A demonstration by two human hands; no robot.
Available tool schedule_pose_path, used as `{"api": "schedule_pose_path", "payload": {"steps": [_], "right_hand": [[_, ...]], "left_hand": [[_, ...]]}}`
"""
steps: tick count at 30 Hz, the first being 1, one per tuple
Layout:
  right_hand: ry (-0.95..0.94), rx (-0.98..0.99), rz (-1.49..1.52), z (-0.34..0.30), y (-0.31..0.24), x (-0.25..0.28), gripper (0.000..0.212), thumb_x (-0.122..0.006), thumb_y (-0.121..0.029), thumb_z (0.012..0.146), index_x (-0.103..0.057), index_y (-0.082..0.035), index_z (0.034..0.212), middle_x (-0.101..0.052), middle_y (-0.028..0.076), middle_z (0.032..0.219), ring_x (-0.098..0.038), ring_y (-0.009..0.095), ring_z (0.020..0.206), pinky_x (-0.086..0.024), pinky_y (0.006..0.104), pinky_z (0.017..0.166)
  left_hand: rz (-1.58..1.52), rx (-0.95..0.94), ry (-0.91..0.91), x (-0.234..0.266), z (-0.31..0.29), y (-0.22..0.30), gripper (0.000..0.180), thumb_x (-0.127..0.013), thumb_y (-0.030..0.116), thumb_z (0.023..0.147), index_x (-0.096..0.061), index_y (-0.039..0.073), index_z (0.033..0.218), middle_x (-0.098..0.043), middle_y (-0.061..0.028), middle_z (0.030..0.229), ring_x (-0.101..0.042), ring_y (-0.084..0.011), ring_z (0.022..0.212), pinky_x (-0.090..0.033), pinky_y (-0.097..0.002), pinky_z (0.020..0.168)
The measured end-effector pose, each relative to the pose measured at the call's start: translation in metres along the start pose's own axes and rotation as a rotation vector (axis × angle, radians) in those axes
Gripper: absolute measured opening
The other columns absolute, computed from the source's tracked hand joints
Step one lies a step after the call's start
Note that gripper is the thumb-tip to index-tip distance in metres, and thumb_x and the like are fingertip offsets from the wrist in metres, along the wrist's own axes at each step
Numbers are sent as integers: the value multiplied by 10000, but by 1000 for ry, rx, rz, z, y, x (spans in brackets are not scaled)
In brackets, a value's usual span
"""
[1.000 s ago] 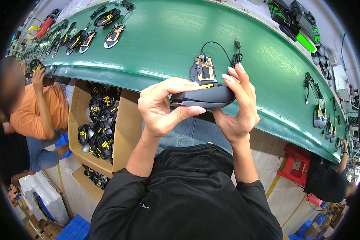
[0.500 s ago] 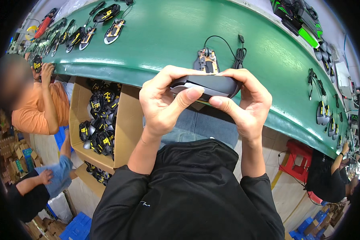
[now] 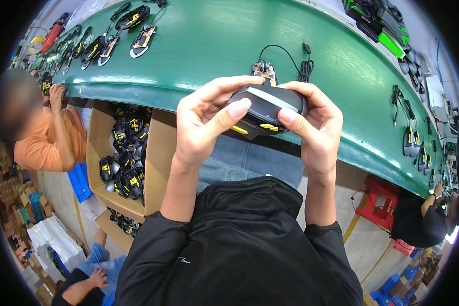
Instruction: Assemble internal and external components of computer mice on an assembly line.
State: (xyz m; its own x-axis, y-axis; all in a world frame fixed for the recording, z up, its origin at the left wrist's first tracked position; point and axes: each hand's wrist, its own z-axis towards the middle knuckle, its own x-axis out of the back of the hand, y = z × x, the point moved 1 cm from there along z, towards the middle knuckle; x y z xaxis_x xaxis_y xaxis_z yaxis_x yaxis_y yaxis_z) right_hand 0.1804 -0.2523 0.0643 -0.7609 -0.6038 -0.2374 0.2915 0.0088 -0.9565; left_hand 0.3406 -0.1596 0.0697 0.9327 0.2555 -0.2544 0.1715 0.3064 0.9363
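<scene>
Between my two hands, above the near edge of the green bench, is a black computer mouse shell (image 3: pixel 262 108) with a grey strip and yellow parts on its lower side. My left hand (image 3: pixel 205 115) grips its left end, thumb on the near face. The other end is in my right hand (image 3: pixel 316 120), that thumb pressed against the near side too. Just behind the shell lies an open mouse base with a circuit board (image 3: pixel 264 70), partly hidden by the shell and my fingers. Its coiled black cable (image 3: pixel 305 70) rests to the right.
On the green bench (image 3: pixel 209 46), more mouse bases (image 3: pixel 143 41) and shells line the far left, with cabled mice (image 3: pixel 412 142) at right. A cardboard box (image 3: pixel 160 153) of black-and-yellow shells stands left of my lap. Co-workers sit at both sides; a red stool (image 3: pixel 377 201) is at right.
Both hands have turned the shell, so its grey strip now faces up and yellow parts show below. At lower left, a passing person has moved nearer the bottom edge.
</scene>
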Motion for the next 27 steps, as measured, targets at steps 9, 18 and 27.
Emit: {"api": "schedule_pose_path", "payload": {"steps": [9, 18, 27], "right_hand": [[17, 129, -166, -6, 8, 6, 359, -817, -50, 716, -662, 13, 1034, -667, 59, 976, -604, 131, 901, -472, 276, 839], [-31, 354, -468, -9, 7, 8, 423, -851, -89, 654, -660, -4, 1022, -676, 90, 963, -641, 190, 882, -495, 295, 801], [-41, 399, -889, -40, 35, 6, 665, -865, -145, 571, -610, -28, 1174, -615, 136, 1111, -626, 316, 968, -528, 391, 817]], "left_hand": [[-80, 42, -23, 5, 0, -14, 284, -669, 21, 876, -621, -86, 1134, -686, -155, 1045, -651, -167, 956, -524, -277, 855], [40, -83, -14, 4, -3, -21, 272, -761, 7, 792, -653, -65, 1032, -693, -143, 987, -657, -163, 907, -530, -288, 831], [-38, 316, 26, -9, -17, -57, 194, -665, 80, 905, -657, -56, 1043, -693, -83, 983, -634, -99, 880, -518, -243, 802]]}}
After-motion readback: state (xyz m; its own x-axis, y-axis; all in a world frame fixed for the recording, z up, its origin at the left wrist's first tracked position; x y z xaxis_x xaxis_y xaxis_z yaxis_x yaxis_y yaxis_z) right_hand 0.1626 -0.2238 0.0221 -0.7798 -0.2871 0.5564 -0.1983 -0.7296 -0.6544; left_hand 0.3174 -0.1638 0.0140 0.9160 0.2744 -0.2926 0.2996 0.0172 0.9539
